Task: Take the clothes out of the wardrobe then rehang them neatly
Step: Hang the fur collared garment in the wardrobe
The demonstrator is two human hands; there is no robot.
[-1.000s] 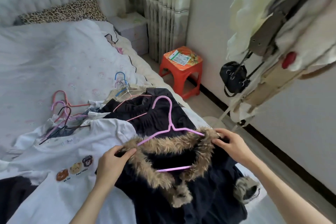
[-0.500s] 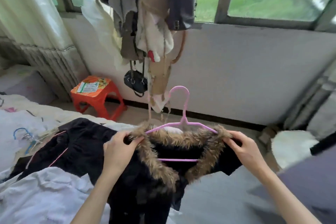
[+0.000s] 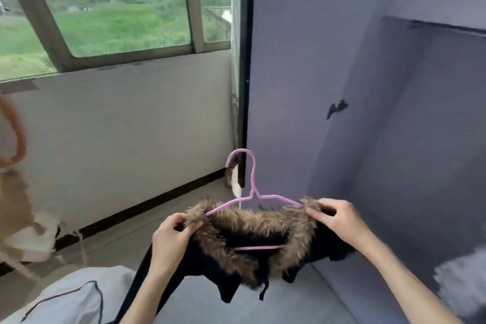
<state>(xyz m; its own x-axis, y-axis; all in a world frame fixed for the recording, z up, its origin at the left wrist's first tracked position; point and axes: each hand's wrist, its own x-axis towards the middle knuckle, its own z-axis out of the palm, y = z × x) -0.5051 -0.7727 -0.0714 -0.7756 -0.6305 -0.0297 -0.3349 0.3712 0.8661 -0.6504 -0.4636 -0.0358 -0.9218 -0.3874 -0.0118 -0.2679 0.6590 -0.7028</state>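
Note:
A black coat (image 3: 210, 268) with a brown fur collar (image 3: 252, 221) hangs on a pink wire hanger (image 3: 253, 187), lifted in the air in front of me. My left hand (image 3: 171, 239) grips the coat's left shoulder at the fur edge. My right hand (image 3: 335, 218) grips the right shoulder. The hanger's hook points up between my hands. The open wardrobe (image 3: 394, 113), grey-purple inside, fills the right half of the view, and its rail (image 3: 447, 27) shows at the upper right.
A window (image 3: 118, 8) and a white wall (image 3: 118, 126) lie ahead on the left. A corner of the bed (image 3: 73, 297) shows at the bottom left. Hanging items (image 3: 15, 205) blur at the left edge. A fluffy white thing (image 3: 460, 279) sits at the lower right.
I lifted the coat on its hanger off the bed and turned right with it, from the bed past the window wall to the open wardrobe. Both hands kept their hold.

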